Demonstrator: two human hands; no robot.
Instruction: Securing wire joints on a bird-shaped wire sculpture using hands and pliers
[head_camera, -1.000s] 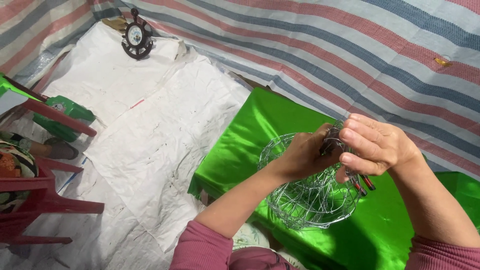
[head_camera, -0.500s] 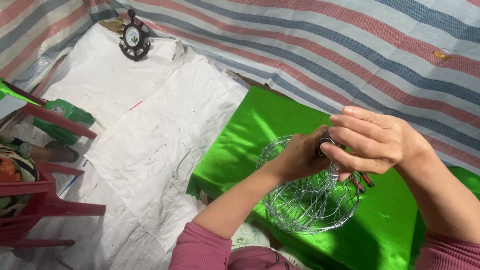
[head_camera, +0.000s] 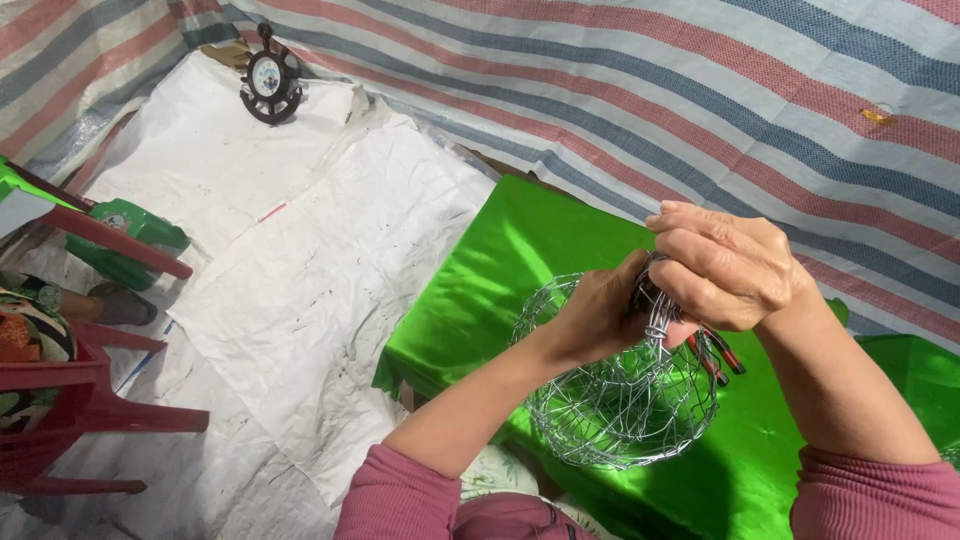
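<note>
Two hands work at the rim of a round wire basket (head_camera: 615, 400), its mouth tilted up, on the shiny green tabletop (head_camera: 500, 260). The left hand (head_camera: 590, 320) pinches the rim; the right hand (head_camera: 725, 265) clasps red-handled pliers (head_camera: 715, 352) pointing down-right. Farther off, a crinkled white sheet (head_camera: 300, 280) and striped tarp (head_camera: 700, 90).

Over the last second the right hand (head_camera: 725, 268) has risen and rolled over the rim of the wire basket (head_camera: 615, 400), its fingers now curled downward across the red-handled pliers (head_camera: 715, 350). The left hand (head_camera: 600, 315) has closed in tighter beneath it, knuckles touching.
</note>
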